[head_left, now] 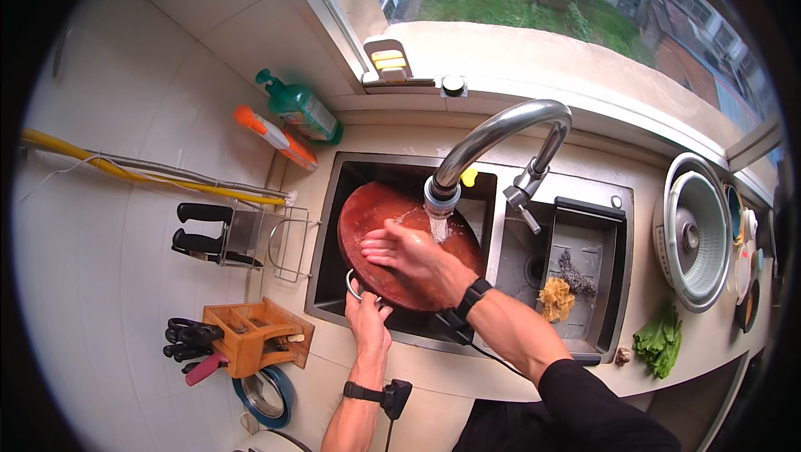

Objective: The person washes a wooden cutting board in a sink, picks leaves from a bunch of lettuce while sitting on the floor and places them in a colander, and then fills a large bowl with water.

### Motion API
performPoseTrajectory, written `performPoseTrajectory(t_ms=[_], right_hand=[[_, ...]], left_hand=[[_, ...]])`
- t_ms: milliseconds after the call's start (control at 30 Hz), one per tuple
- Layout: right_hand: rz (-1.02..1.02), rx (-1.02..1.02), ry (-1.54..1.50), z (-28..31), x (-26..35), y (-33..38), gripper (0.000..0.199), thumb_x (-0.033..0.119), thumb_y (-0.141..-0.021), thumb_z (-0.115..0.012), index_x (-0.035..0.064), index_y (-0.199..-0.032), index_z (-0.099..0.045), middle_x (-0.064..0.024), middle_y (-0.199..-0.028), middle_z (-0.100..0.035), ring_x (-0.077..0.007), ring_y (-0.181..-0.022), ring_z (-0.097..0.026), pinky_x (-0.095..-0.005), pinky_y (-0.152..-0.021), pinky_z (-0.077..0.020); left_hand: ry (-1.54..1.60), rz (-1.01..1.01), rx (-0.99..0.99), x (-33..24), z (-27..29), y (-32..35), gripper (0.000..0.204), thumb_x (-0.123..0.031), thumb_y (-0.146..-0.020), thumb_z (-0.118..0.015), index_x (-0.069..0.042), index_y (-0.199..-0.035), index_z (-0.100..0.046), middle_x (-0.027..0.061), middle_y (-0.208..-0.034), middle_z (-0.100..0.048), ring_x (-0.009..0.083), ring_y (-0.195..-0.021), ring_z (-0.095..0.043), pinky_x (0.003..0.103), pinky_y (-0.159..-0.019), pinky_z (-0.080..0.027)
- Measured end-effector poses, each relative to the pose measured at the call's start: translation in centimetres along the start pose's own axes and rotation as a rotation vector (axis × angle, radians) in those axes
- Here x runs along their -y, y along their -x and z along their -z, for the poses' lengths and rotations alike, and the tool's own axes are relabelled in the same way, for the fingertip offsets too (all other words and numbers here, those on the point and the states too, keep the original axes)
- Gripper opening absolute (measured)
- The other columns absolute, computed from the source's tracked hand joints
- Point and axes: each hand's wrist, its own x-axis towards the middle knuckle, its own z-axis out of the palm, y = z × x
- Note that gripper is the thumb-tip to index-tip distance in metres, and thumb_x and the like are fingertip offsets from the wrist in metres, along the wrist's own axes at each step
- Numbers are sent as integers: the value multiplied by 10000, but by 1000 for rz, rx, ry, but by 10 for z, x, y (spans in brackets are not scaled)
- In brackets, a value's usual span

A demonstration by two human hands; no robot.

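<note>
A round, reddish-brown cutting board [371, 206] lies tilted in the left basin of the sink [325, 210]. Water [439, 228] runs onto it from the curved metal faucet [505, 123]. At the board's near edge, my left hand [367, 325] is closed around the rim by a metal ring handle [350, 283]; some of its fingertips are hidden below the board. My right hand [409, 253] rests flat on the wet surface beside the stream, its fingers stretched out and holding nothing.
The right basin holds a tray [596, 239] with a yellow scrubber [556, 298] and a grey scourer [576, 271]. Left of the sink stand knives in a metal rack [288, 239] and a wooden block [242, 344]. Bottles [304, 110], colanders [692, 235] and green leaves [659, 342] flank it.
</note>
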Motion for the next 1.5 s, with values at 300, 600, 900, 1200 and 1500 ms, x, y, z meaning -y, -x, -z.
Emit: performPoseTrajectory(t_ms=[300, 600, 900, 1200, 1500], right_hand=[[-196, -539, 883, 126, 53, 29, 247, 258, -1035, -549, 54, -990, -682, -111, -833, -712, -253, -687, -700, -426, -695, -611], [-376, 201, 470, 41, 28, 23, 315, 268, -1069, -537, -15, -1118, -666, -144, -982, -738, -242, -868, -732, -394, -820, -606], [-124, -470, 785, 106, 64, 29, 217, 185, -1024, -585, -10, -1032, -679, -119, -868, -711, -273, -829, -722, -420, -780, -610], [-376, -137, 1180, 89, 61, 39, 192, 129, -982, -560, -13, -1003, -686, -128, -905, -703, -247, -866, -721, -354, -770, -586], [231, -410, 5, 65, 41, 23, 434, 304, -1080, -485, -61, -1304, -557, -251, -1227, -636, -360, -1091, -672, -510, -973, -578]], left_hand=[[-29, -16, 50, 1, -13, 4, 560, -21, -959, -495, -43, -1511, -403, 75, -1222, -645, 157, -983, -657, 303, -751, -589], [-50, -23, 3, -3, 2, 3, 598, -23, -947, -492, -39, -1534, -384, 57, -1194, -645, 122, -939, -636, 274, -715, -562], [-67, -12, -15, 1, -16, 8, 618, -52, -970, -503, -39, -1564, -334, 66, -1201, -637, 144, -979, -635, 291, -736, -563], [-73, -33, -4, -3, -2, 3, 589, -54, -973, -502, -37, -1546, -365, 63, -1202, -628, 131, -944, -618, 278, -710, -552], [-110, -40, -3, -1, -1, 4, 539, -72, -981, -486, -63, -1514, -403, 43, -1208, -629, 126, -937, -640, 265, -676, -528]])
